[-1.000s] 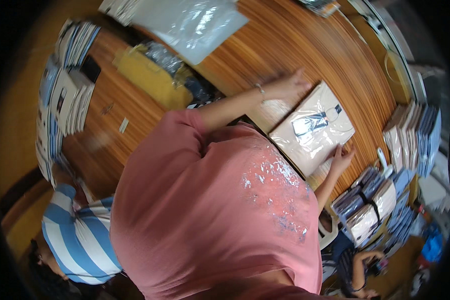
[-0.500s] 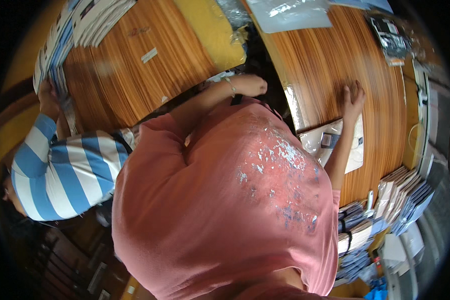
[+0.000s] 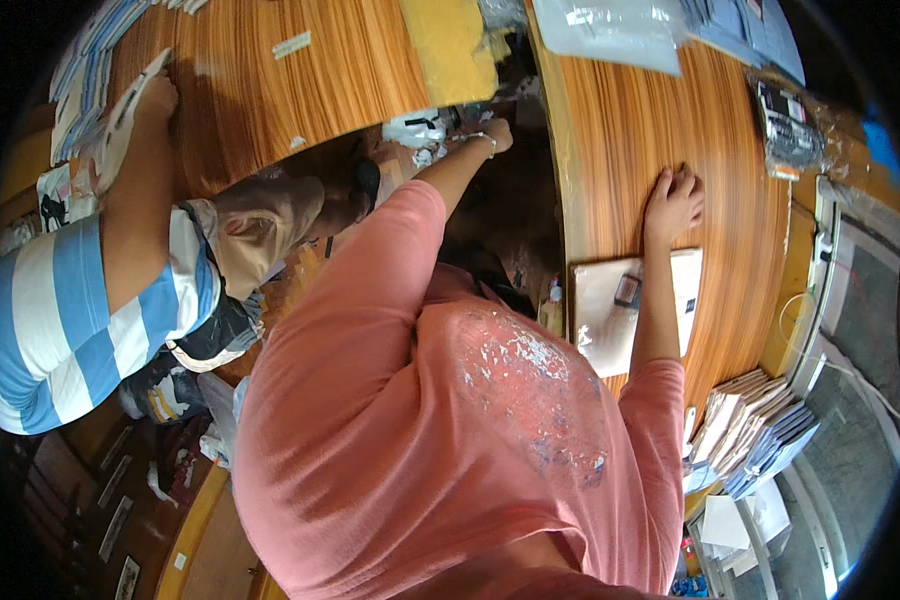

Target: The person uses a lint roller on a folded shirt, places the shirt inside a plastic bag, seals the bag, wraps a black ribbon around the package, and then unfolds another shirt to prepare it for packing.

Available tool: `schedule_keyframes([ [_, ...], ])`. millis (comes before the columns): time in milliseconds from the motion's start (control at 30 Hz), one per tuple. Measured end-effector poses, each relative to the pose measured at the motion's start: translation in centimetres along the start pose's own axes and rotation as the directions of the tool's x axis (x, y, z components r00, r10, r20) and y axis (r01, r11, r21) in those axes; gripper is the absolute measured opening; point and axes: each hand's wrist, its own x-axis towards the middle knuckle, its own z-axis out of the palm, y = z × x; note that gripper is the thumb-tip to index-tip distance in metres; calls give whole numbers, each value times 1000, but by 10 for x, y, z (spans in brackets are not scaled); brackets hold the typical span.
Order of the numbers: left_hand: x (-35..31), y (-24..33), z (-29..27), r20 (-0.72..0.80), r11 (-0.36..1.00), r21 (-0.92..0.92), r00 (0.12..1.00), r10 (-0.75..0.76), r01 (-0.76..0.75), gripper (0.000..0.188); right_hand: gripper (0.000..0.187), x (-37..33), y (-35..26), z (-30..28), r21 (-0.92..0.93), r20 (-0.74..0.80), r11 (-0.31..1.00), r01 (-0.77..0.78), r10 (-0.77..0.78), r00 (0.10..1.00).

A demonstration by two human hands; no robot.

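Note:
My right hand (image 3: 674, 206) rests on the wooden table (image 3: 610, 140) at the right, its bent fingers apart and nothing seen in it. Under that forearm lies a flat, cream-coloured folded item in a clear bag (image 3: 600, 335), with a dark label on it. My left hand (image 3: 498, 135), a bracelet at its wrist, is held over the gap between the two tables. Its fingers look curled in, and I see nothing in them.
Left of me, a person in a striped shirt (image 3: 70, 320) holds a flat bagged item (image 3: 125, 120) by the other table (image 3: 340, 60). Blue bagged packs (image 3: 745, 40) lie at the far right. Stacked packs (image 3: 745, 425) stand at the near right. Yellow sheeting (image 3: 450, 60) covers one table edge.
My view has shifted, and my left arm now stretches farther from my body. My right hand stays on the table. The other person has lifted a flat item off the stack side.

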Motion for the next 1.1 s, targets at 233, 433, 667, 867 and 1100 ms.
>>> schedule_keyframes([
  [233,-94,8,35,369,853,233,854,366,-467,37,43,-10,18,5,-36,-59,996,-77,75,995],
  [433,-166,-33,20,308,943,134,917,253,-305,36,45,-16,33,10,-39,-95,996,-77,73,993],
  [667,-259,-236,57,510,975,17,841,181,-219,30,46,-7,11,17,-105,-89,991,-85,76,993],
  [867,-295,-188,21,559,972,-199,829,6,127,49,46,-11,35,22,-178,-110,977,-120,102,989],
  [1100,-169,28,-41,-21,769,-550,926,378,-326,75,40,-15,23,10,-146,-110,984,-100,85,990],
])
